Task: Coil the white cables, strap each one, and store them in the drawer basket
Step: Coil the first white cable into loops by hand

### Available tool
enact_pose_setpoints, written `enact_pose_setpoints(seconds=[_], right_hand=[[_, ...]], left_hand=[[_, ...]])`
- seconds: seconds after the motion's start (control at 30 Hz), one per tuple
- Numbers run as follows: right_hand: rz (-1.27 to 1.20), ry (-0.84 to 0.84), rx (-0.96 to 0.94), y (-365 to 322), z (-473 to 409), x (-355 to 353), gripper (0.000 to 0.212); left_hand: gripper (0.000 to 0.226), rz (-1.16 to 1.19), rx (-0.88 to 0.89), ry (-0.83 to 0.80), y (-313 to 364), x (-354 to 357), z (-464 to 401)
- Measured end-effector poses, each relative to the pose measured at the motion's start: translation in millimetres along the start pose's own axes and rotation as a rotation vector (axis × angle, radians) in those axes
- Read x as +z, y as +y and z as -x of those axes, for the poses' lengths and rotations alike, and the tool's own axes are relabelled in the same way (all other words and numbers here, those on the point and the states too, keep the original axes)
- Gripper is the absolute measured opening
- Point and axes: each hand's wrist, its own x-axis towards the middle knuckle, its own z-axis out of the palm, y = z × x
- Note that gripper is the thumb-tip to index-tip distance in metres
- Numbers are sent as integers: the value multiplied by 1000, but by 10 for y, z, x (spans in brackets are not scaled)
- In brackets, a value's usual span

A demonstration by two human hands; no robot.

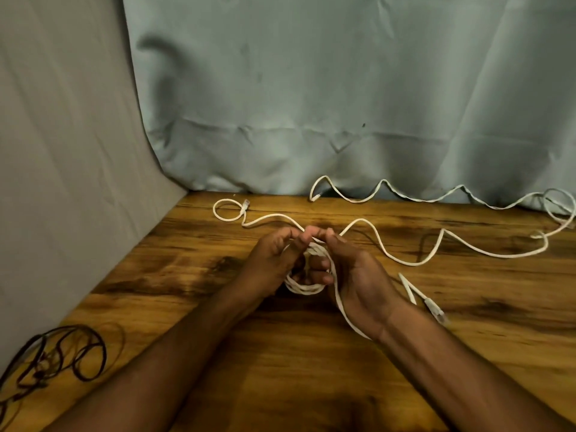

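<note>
I am early in the job. A small coil [304, 283] of white ethernet cable [402, 260] sits between my hands at the centre of the frame, only a few loops so far, and I judge most of this cable is not yet wound. No strap is on it, and I can see neither straps nor the drawer basket anywhere in view.

My left hand [274, 260] has its fingers curled round the left side of the coil, thumb and forefinger pinching the strand at the top. My right hand [352, 269] grips the right side, fingers hooked through the loops, its thumb meeting the left one above the bundle. One strand runs down under my right wrist.

From the pinch, the loose cable snakes left to a plug [246, 204] in the upper left of the worktop [280, 353], and right in waves toward the right edge. Another plug [434, 310] lies just beside my right wrist. A second white cable [358, 199] lies along the foot of the pale curtain [343, 88] at the back, well apart from my hands and untouched. A tangle of dark cord [59, 357] sits at the lower left.
</note>
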Motion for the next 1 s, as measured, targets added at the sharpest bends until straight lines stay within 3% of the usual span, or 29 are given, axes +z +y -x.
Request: enact_pose_setpoints(seconds=[0.27, 0.43, 0.6, 0.67, 0.73, 0.87, 1.0], right_hand=[[180, 224, -80, 12, -25, -49, 21], [251, 273, -28, 20, -16, -83, 21], [292, 196, -4, 29, -7, -45, 25], [362, 146, 7, 37, 40, 9, 28], [442, 73, 23, 65, 84, 84, 37], [452, 7, 9, 107, 84, 176, 52], [446, 38, -5, 139, 55, 180, 57]], left_hand=[[22, -327, 194, -73, -26, 6, 39], [36, -796, 286, -215, -27, -109, 50], [50, -1133, 369, -136, -56, -171, -21], [43, -1129, 416, -41, -33, -146, -19], [29, -1074, 356, 32, 25, -144, -19], [18, -666, 147, 14, 13, -241, -48], [29, -515, 120, 13, -51, -278, -96]])
